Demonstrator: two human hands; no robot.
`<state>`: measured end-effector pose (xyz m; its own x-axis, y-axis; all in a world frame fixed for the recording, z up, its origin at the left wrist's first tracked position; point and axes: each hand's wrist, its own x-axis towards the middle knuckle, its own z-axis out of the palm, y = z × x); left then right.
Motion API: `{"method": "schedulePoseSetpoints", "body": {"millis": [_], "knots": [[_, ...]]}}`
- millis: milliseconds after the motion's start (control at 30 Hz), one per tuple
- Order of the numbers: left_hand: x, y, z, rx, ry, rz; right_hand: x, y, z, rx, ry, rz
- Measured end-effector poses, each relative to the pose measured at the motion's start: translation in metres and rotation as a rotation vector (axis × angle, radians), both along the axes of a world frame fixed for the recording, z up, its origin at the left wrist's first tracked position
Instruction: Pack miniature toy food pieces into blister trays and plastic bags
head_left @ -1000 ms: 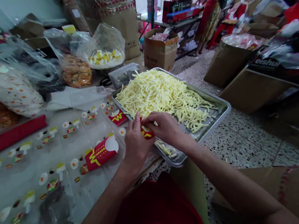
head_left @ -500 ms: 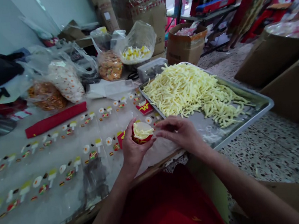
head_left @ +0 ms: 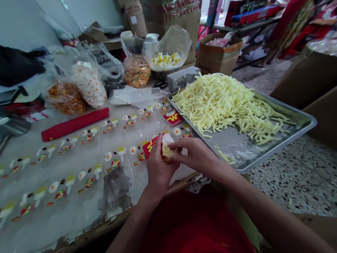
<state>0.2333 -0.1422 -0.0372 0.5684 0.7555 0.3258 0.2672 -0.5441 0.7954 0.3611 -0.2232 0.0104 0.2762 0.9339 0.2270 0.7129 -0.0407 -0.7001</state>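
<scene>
My left hand [head_left: 156, 168] is wrapped round a small red fry carton [head_left: 167, 136] with a white inside, held above the table edge. Pale yellow fry-shaped sticks [head_left: 166, 149] stick up from the carton. Fingertips of my right hand [head_left: 196, 152] close on these sticks at the carton's mouth; the fingers partly hide them. Just behind my left hand lies a red carton with yellow marking [head_left: 149, 147], and another red carton [head_left: 172, 118] is beside the tray. A heap of the same pale sticks [head_left: 221, 97] fills much of the metal tray [head_left: 294, 140] to the right.
Rows of small food-shaped pieces [head_left: 115, 163] cover the table [head_left: 83, 217]. A red folded strip [head_left: 75, 124] lies behind them. Clear bags of small pieces [head_left: 137, 70] and a plastic box [head_left: 183, 78] line the back. Cardboard boxes [head_left: 218, 57] stand beyond; a person is at the far right.
My right hand has moved left to the carton, and its fingers now press on the sticks there. A few sticks now lie on the tray's near left part. The view has shifted slightly.
</scene>
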Motion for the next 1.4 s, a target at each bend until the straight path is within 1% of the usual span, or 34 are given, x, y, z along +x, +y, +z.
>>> {"method": "schedulePoseSetpoints", "body": {"millis": [67,200,267,333,367,400,467,533,567,600,667,700,767,800,867,900,933,967,1000,1067,1100,1133,1200,1233,1267,1333,1400], "knots": [[-0.004,-0.001,0.0,0.021,-0.013,-0.007,-0.006,0.002,-0.006,0.005,0.025,-0.077],[-0.007,-0.005,-0.007,0.054,0.0,0.037,-0.018,0.008,-0.019,-0.016,-0.159,-0.179],[-0.007,-0.004,-0.012,0.079,0.009,0.059,-0.023,0.013,-0.021,-0.06,-0.197,-0.233],[-0.008,-0.003,-0.016,0.126,0.03,0.067,-0.027,0.018,-0.02,-0.107,-0.181,-0.283],[-0.008,-0.003,-0.017,0.155,0.044,0.071,-0.029,0.02,-0.018,-0.129,-0.177,-0.275],[-0.01,-0.002,-0.018,0.184,0.058,0.079,-0.03,0.022,-0.016,-0.145,-0.183,-0.234],[-0.014,0.0,-0.017,0.22,0.083,0.088,-0.032,0.025,-0.01,-0.153,-0.194,-0.089],[-0.02,0.005,-0.014,0.221,0.096,0.079,-0.031,0.027,-0.003,-0.137,-0.181,0.089],[-0.022,0.009,-0.011,0.209,0.1,0.07,-0.031,0.027,0.0,-0.114,-0.176,0.15],[-0.024,0.014,-0.008,0.191,0.097,0.066,-0.03,0.027,0.002,-0.082,-0.174,0.17],[-0.024,0.028,0.0,0.145,0.062,0.09,-0.027,0.03,0.003,-0.002,-0.14,0.109],[-0.022,0.036,0.004,0.121,0.031,0.104,-0.024,0.033,0.001,0.038,-0.08,0.063],[-0.014,0.056,0.011,0.071,-0.038,0.099,-0.016,0.045,-0.006,0.083,0.133,0.019],[-0.009,0.067,0.015,0.043,-0.06,0.068,-0.008,0.055,-0.011,0.089,0.261,0.027],[0.002,0.094,0.02,-0.02,-0.057,-0.043,0.015,0.079,-0.02,0.072,0.465,0.06],[0.006,0.11,0.023,-0.046,-0.025,-0.098,0.03,0.094,-0.024,0.052,0.511,0.06],[0.01,0.127,0.025,-0.057,0.026,-0.126,0.048,0.11,-0.026,0.026,0.512,0.047],[0.013,0.145,0.026,-0.048,0.09,-0.12,0.066,0.127,-0.027,-0.019,0.466,0.034],[0.016,0.163,0.027,-0.019,0.158,-0.083,0.084,0.144,-0.027,-0.086,0.363,0.025],[0.021,0.195,0.024,0.064,0.277,-0.004,0.114,0.176,-0.023,-0.272,0.08,0.064],[0.025,0.207,0.021,0.106,0.312,-0.012,0.124,0.19,-0.021,-0.359,-0.04,0.109],[0.028,0.216,0.016,0.14,0.328,-0.073,0.131,0.203,-0.019,-0.43,-0.121,0.163],[0.036,0.224,0.002,0.191,0.328,-0.266,0.135,0.223,-0.018,-0.506,-0.182,0.261],[0.04,0.225,-0.005,0.213,0.325,-0.344,0.134,0.229,-0.019,-0.523,-0.214,0.303],[0.043,0.224,-0.012,0.236,0.322,-0.387,0.131,0.234,-0.021,-0.537,-0.269,0.338],[0.046,0.22,-0.024,0.28,0.323,-0.396,0.125,0.239,-0.028,-0.553,-0.389,0.378],[0.045,0.216,-0.032,0.33,0.321,-0.394,0.118,0.238,-0.037,-0.525,-0.481,0.359]]}}
